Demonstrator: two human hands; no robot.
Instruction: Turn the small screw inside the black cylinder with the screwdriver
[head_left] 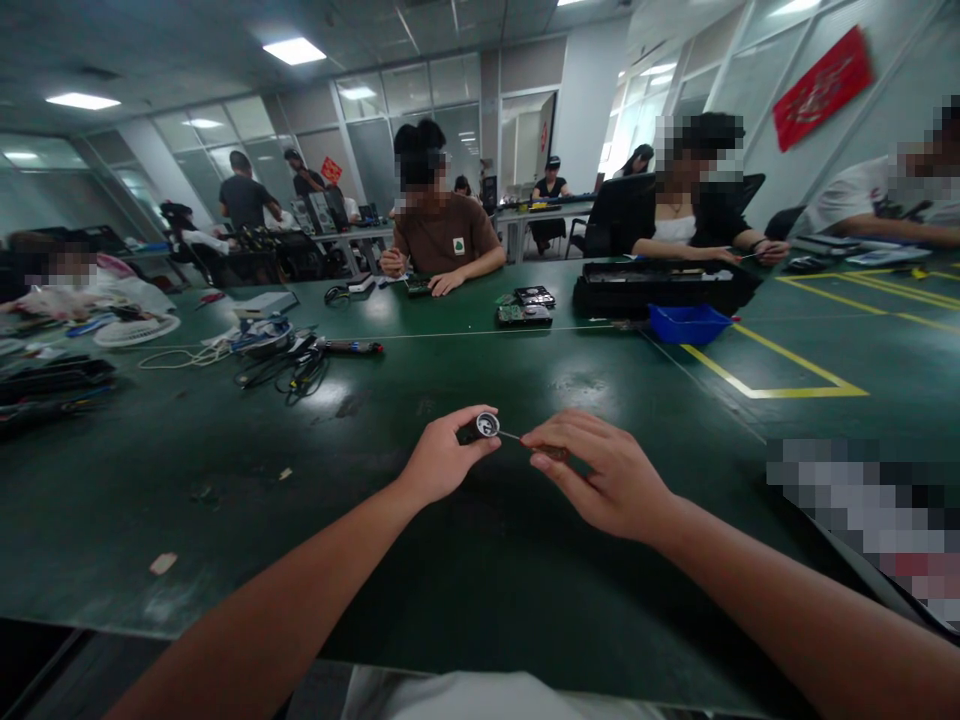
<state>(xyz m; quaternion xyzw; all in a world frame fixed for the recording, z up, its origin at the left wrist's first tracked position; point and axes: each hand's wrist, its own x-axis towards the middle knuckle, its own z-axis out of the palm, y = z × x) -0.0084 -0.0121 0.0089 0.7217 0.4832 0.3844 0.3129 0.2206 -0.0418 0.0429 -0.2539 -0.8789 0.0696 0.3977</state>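
Observation:
My left hand [441, 461] pinches a small round metal part [487, 425] with a dark body, held just above the green table [465, 560]. My right hand [611, 472] grips a thin screwdriver [541, 447] whose brown handle is mostly hidden in my fingers. Its slim shaft points left and its tip touches the round part. Both hands meet near the middle of the table in front of me.
A blue tray [686, 322] and a long black device [660, 285] sit far right. Circuit boards [525, 305] lie mid-table, cables and tools [292, 360] to the left. Several people sit across the table. Yellow tape lines [787, 375] mark the right side.

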